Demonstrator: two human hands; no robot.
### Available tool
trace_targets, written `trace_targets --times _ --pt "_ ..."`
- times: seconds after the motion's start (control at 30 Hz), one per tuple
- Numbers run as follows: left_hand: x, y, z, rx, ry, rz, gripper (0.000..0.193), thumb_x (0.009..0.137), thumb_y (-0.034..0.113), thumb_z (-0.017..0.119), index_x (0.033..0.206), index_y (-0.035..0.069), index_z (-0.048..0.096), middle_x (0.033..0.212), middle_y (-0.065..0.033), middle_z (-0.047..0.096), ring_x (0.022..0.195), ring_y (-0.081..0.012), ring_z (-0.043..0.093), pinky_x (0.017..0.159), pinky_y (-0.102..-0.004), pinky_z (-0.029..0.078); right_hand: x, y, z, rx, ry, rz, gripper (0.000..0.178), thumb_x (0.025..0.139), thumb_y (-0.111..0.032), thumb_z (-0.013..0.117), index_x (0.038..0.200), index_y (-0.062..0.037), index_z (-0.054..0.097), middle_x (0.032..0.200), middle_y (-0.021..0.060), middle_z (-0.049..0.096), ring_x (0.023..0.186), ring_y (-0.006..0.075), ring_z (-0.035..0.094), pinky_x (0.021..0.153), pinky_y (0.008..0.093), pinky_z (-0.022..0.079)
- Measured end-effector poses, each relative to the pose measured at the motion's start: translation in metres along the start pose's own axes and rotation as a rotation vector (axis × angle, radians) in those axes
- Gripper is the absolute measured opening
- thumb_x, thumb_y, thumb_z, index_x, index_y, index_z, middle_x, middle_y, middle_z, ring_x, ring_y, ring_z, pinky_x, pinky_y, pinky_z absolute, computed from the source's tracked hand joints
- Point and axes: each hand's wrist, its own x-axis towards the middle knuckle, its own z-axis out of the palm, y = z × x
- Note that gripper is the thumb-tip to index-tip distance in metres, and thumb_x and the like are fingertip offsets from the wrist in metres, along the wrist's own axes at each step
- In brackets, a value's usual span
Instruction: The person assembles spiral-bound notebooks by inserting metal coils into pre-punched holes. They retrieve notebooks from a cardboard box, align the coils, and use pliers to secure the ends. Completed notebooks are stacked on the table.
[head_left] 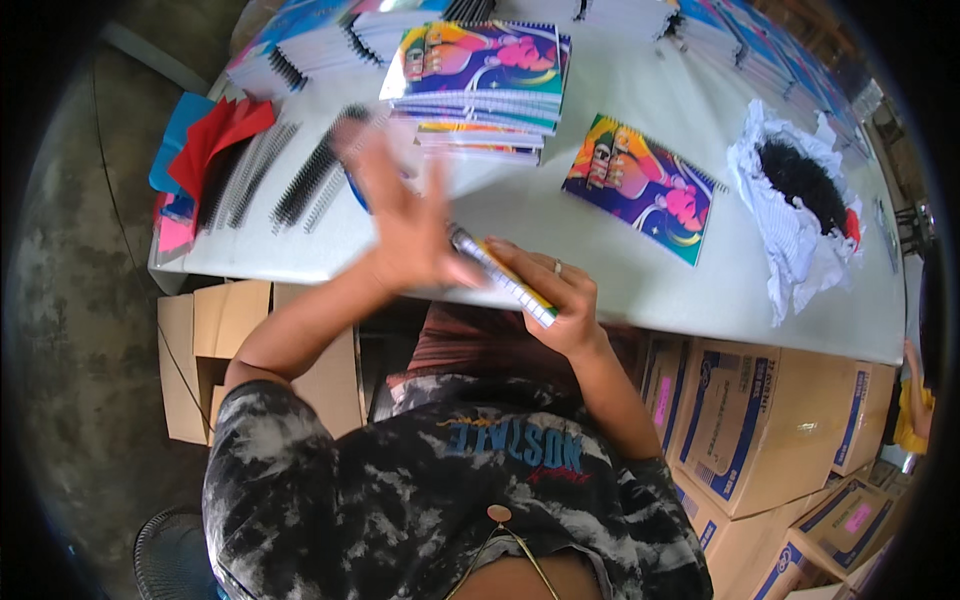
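Edgewise, thin colourful spiral notebook [503, 277].

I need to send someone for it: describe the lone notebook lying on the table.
On the white table, look right of the tall stack of notebooks. The single notebook lies flat and tilted between that stack and the crumpled white paper; unlike its neighbours, it is unstacked.

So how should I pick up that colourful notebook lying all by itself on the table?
Probably by its plain long edge, the one without the wire. The single notebook lies flat on the white table, spiral along its upper right side. Its lower left edge faces the person, so reach from there and slide fingers under.
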Motion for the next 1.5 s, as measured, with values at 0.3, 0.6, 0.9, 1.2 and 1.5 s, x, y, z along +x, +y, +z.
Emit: trace_targets --times 0.3,0.6,0.9,1.2,1.5 --pt "-0.012 -0.017 0.008 0.051 -0.065 0.068 0.095 0.074 0.073 0.040 0.128 -0.004 0.036 0.128 -0.0284 0.033 0.118 -0.0387 0.035 0.097 -0.0520 0.026 0.004 -0.001 0.008 0.008 -0.008 0.002 0.055 0.067 0.004 0.064 0.120 -0.0044 0.053 0.111 0.0126 0.061 0.097 0.0273 0.061 0.080 0.0338 0.051" --pt "0.000 0.017 0.011 -0.258 0.225 -0.193 0.089 0.072 0.072 0.047 0.130 0.005 0.038 0.134 -0.0213 0.033 0.127 -0.0299 0.031 0.097 -0.0489 0.032 0.002 0.000 0.013 0.068 0.015 0.056 0.058 0.063 0.007 0.062 0.120 -0.0039 0.053 0.110 0.0138 0.060 0.094 0.0275 0.062 0.076 0.0341 0.051" --pt "0.021 0.036 0.004 -0.251 -0.463 -0.273 0.098 0.073 0.077 0.032 0.130 -0.002 0.035 0.132 -0.0277 0.032 0.126 -0.0483 0.021 0.099 -0.0624 0.010 -0.006 0.001 0.010 0.248 0.038 0.213 0.055 0.067 0.005 0.061 0.120 -0.0054 0.053 0.105 0.0164 0.062 0.091 0.0297 0.062 0.077 0.0341 0.050" --pt "0.095 0.076 -0.038 -0.675 -0.343 -0.414 0.062 0.089 0.022 0.050 0.133 -0.012 0.022 0.133 -0.0347 0.026 0.125 -0.0428 0.030 0.101 -0.0409 0.028 0.024 -0.024 -0.002 0.025 0.177 -0.133 0.077 0.076 -0.043 0.060 0.136 -0.0062 0.030 0.138 0.0173 0.032 0.132 0.0351 0.020 0.106 0.0493 0.016" --pt "0.103 0.043 -0.007 -1.274 -0.096 -1.272 0.020 0.087 0.010 0.059 0.104 -0.002 0.061 0.088 -0.0045 0.063 0.081 -0.0066 0.056 0.073 -0.0210 0.046 0.044 -0.032 -0.063 0.022 0.093 0.496 0.017 0.084 -0.011 0.061 0.087 0.0049 0.060 0.072 0.0131 0.063 0.062 0.0141 0.057 0.060 0.0254 0.045"
